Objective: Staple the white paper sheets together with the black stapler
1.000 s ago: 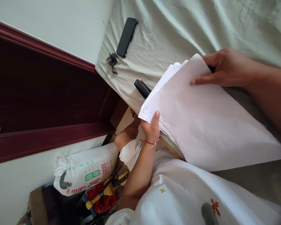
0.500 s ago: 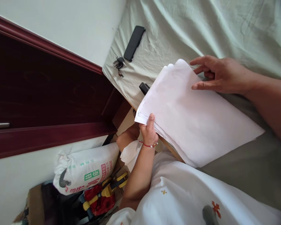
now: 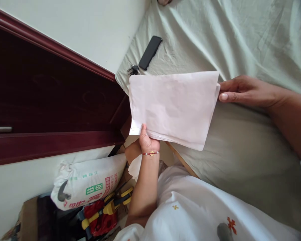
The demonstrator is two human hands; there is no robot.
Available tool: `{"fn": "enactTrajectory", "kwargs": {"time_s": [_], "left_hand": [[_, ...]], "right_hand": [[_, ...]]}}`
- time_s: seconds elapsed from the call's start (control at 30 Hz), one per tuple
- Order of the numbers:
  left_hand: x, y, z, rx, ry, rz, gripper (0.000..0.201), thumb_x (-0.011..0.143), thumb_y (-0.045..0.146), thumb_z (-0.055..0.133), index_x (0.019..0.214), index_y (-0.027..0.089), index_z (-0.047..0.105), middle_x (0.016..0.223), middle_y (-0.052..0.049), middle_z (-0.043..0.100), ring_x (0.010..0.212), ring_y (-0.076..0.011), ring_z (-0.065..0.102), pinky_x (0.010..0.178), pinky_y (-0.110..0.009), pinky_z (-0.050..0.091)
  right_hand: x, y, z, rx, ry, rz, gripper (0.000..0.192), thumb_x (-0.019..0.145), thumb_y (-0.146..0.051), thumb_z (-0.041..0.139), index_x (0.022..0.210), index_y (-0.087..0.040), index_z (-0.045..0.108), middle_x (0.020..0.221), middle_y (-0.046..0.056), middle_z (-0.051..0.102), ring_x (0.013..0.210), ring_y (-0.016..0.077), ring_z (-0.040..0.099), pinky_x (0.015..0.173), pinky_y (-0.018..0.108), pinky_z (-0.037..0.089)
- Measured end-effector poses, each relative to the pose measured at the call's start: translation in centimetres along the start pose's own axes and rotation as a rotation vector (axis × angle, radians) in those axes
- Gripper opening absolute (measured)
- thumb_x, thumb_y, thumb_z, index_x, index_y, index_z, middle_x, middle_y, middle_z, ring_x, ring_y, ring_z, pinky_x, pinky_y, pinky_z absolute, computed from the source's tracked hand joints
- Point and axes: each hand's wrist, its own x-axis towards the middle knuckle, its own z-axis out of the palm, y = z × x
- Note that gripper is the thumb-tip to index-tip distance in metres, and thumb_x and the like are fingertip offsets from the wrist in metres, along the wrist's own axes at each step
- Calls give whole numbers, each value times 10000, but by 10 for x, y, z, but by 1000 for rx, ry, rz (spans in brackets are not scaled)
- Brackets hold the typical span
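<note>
A stack of white paper sheets [image 3: 173, 107] is held up in front of me over the bed's edge. My left hand [image 3: 149, 142], a red beaded string at its wrist, pinches the stack's lower left edge, thumb on top and fingers hidden beneath. At the stack's right edge, my right hand [image 3: 249, 90] is stretched out with thumb and fingers apart. Its fingertips touch the edge, some partly hidden by the paper. Just beyond the stack lie a black oblong case [image 3: 150, 52] and a bunch of keys [image 3: 133, 70], partly covered by the sheets.
A pale green sheet [image 3: 240, 43] covers the bed. On the left is a dark red door [image 3: 52, 90] with a metal handle [image 3: 1, 129]. A white printed sack [image 3: 90, 180] and a red and yellow toy [image 3: 102, 214] stand on the floor below.
The stack has swung left and now looks smaller and squarer; the large sheet no longer spreads down to the right. My right hand has moved from above the paper to its right edge.
</note>
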Motion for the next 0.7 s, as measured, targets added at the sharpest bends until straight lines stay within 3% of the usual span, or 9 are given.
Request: {"fn": "enactTrajectory", "kwargs": {"time_s": [0.07, 0.13, 0.27, 0.37, 0.43, 0.5, 0.6, 0.7], "left_hand": [[-5, 3, 8, -17, -60, -25, 339, 862, 449, 714, 1077, 191, 761, 1249, -121, 763, 1386, -272, 582, 1139, -421, 513], [-13, 2, 17, -43, -100, -44, 329, 875, 446, 703, 1073, 189, 759, 1276, -118, 752, 1387, -271, 580, 1146, -421, 508], [-24, -5, 28, -58, -113, -69, 249, 841, 345, 751, 1038, 193, 751, 1287, -101, 746, 1372, -250, 594, 1137, -382, 511], [-25, -6, 24, 5, -150, -28, 314, 725, 262, 849, 1019, 213, 749, 1239, -83, 761, 1325, -249, 630, 1119, -375, 512], [-21, 0, 16, 40, -240, 70, 389, 663, 280, 905, 1018, 241, 749, 1177, -57, 775, 1253, -238, 671, 1092, -373, 522], [-14, 8, 6, 56, -320, 180, 423, 611, 331, 951, 977, 276, 747, 1033, -7, 788, 1101, -197, 726, 1030, -347, 551], [-7, 18, -5, 134, -318, 277, 382, 531, 385, 993, 757, 259, 712, 721, 55, 723, 811, -148, 735, 911, -312, 589], [-7, 19, -4, 275, -350, 316, 357, 562, 430, 976, 731, 237, 727, 764, 13, 757, 889, -203, 751, 965, -367, 582]], "right_hand": [[1, 5, -1, 29, -135, -30, 580, 826, -707, 669, 1132, -228, 784, 1103, 42, 784, 1152, 297, 678, 1054, 426, 502], [0, 10, -1, 14, -145, -18, 547, 824, -676, 693, 1111, -220, 788, 1099, 53, 787, 1133, 305, 688, 1046, 449, 518], [-2, 15, 5, 128, 97, 36, 474, 713, -499, 864, 1099, -236, 783, 1126, 58, 789, 1074, 308, 711, 952, 485, 596], [-2, 12, 11, 298, 288, 11, 398, 666, -364, 913, 1027, -250, 791, 1175, 44, 781, 1129, 304, 700, 1024, 534, 569], [-2, 9, 12, 385, 357, -40, 326, 634, -329, 928, 920, -248, 794, 1161, 30, 786, 1160, 312, 692, 1070, 570, 534], [-3, 4, 12, 428, 393, -70, 343, 589, -356, 945, 880, -258, 792, 1164, 11, 784, 1191, 338, 682, 1068, 612, 521], [-5, -1, 11, 436, 402, -47, 432, 518, -464, 960, 876, -285, 799, 1160, -6, 785, 1196, 375, 680, 1008, 640, 544], [-7, 0, 10, 456, 370, -32, 499, 479, -507, 967, 904, -304, 802, 1118, -12, 795, 1167, 376, 696, 983, 619, 561]]}}
